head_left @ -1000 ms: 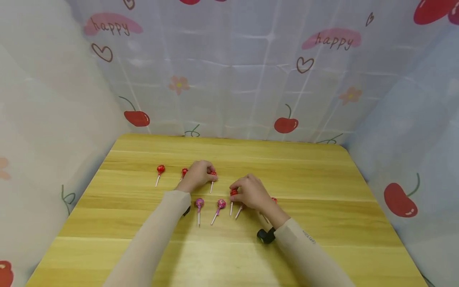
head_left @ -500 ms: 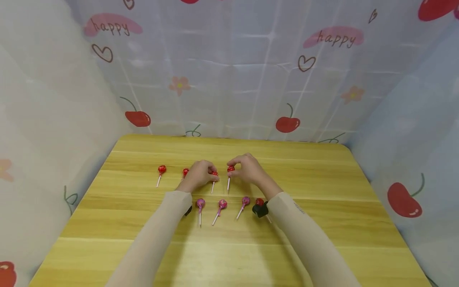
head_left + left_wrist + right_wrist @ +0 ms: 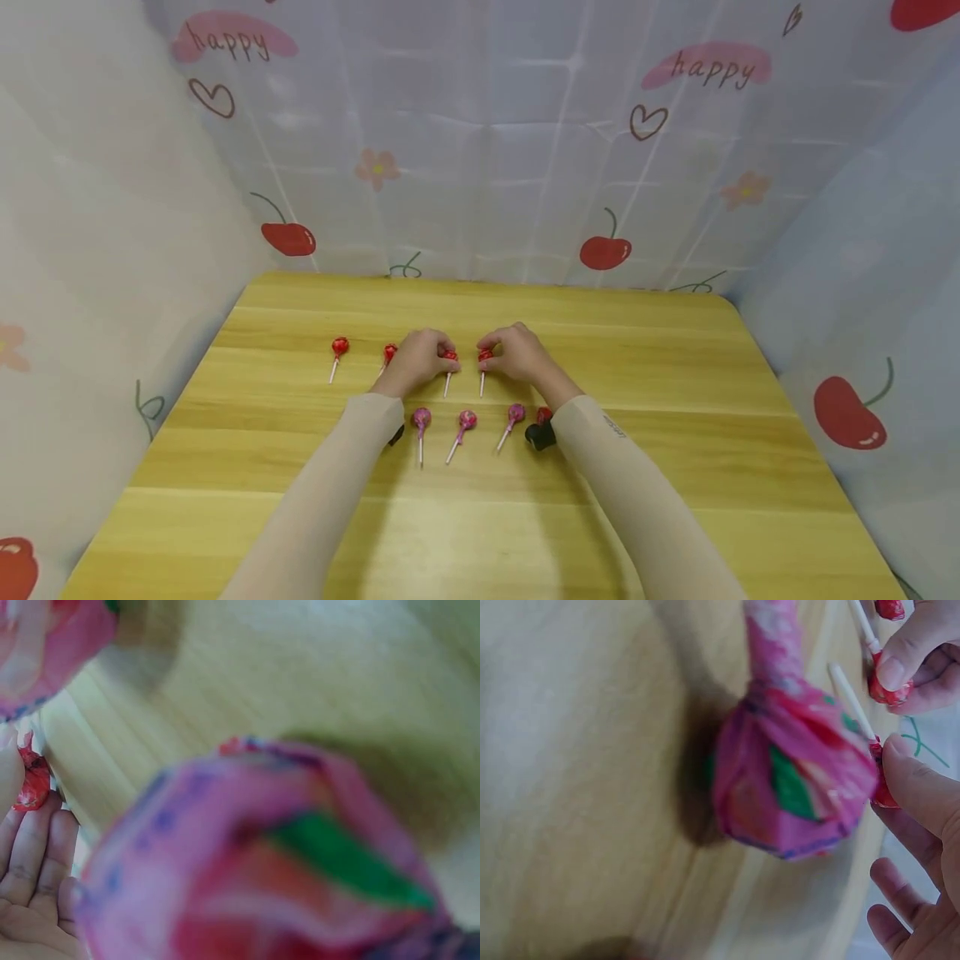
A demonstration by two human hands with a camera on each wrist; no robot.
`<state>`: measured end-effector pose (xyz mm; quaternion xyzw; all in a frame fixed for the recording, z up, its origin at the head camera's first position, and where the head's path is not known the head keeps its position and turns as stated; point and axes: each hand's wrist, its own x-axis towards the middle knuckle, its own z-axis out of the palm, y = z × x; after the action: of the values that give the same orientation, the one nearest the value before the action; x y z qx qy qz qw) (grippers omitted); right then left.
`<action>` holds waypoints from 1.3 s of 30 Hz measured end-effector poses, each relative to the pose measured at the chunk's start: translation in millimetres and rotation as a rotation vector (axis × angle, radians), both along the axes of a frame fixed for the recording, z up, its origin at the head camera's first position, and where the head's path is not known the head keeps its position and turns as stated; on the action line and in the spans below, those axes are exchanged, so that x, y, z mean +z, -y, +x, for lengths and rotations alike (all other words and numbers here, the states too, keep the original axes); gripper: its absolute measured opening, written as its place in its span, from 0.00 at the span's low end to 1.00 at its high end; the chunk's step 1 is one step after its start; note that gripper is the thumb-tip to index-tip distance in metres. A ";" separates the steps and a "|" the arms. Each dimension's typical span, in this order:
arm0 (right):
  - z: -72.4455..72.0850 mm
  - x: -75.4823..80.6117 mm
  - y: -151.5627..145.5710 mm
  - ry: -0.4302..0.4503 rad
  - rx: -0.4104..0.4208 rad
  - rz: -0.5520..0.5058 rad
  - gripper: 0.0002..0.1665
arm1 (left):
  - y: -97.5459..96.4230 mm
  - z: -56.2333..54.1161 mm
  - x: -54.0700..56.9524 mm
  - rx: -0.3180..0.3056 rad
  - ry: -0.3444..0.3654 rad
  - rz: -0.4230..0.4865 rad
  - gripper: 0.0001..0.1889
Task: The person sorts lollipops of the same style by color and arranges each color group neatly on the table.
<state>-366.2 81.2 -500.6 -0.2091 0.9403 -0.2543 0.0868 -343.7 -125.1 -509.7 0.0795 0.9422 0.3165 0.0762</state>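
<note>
My left hand (image 3: 417, 360) pinches the head of a red-wrapped lollipop (image 3: 450, 357), its white stick pointing toward me. Just to its right, my right hand (image 3: 522, 354) holds another red lollipop (image 3: 485, 356) between thumb and fingers, stick also toward me. The two heads stand a short gap apart near the middle of the wooden table. In the right wrist view, the right thumb (image 3: 911, 780) lies against its red wrapper, with the left hand's lollipop (image 3: 889, 688) above. The left wrist view catches the left hand's red wrapper (image 3: 34, 782) at its edge.
Two red lollipops (image 3: 341, 346) lie to the left, one partly behind the left hand. Nearer me is a row of pink-purple lollipops (image 3: 467, 419), with a red one (image 3: 543, 415) partly hidden by the right wrist's black camera (image 3: 540, 435). A printed curtain (image 3: 480, 183) surrounds the table (image 3: 480, 533).
My right hand has carried its red lollipop from the nearer row up and away from me, setting it beside the left one. The left hand keeps its pinch almost in place.
</note>
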 end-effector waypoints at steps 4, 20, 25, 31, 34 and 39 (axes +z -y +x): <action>-0.6 -1.5 -0.9 -0.002 0.002 0.027 0.21 | -0.4 -1.3 0.2 -0.004 -0.011 -0.001 0.13; 3.6 23.8 -36.0 0.028 -0.045 -0.129 0.24 | -0.7 2.3 4.2 0.002 0.024 0.021 0.16; 8.2 31.7 -65.0 0.025 -0.105 -0.185 0.24 | -0.4 5.1 6.7 0.004 0.042 0.056 0.20; 21.6 36.2 -97.6 0.005 -0.150 -0.249 0.24 | -1.4 7.6 8.9 -0.003 0.021 0.065 0.26; 29.9 36.8 -111.9 0.002 -0.174 -0.267 0.24 | -9.0 11.1 15.2 -0.016 -0.014 0.056 0.29; 42.1 36.4 -130.6 -0.008 -0.183 -0.265 0.26 | -37.2 21.9 34.2 -0.087 -0.064 0.032 0.31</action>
<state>-324.1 211.8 -464.2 -0.1329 0.9139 -0.3824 0.0312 -321.8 -87.9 -475.5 0.1316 0.9347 0.3251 0.0582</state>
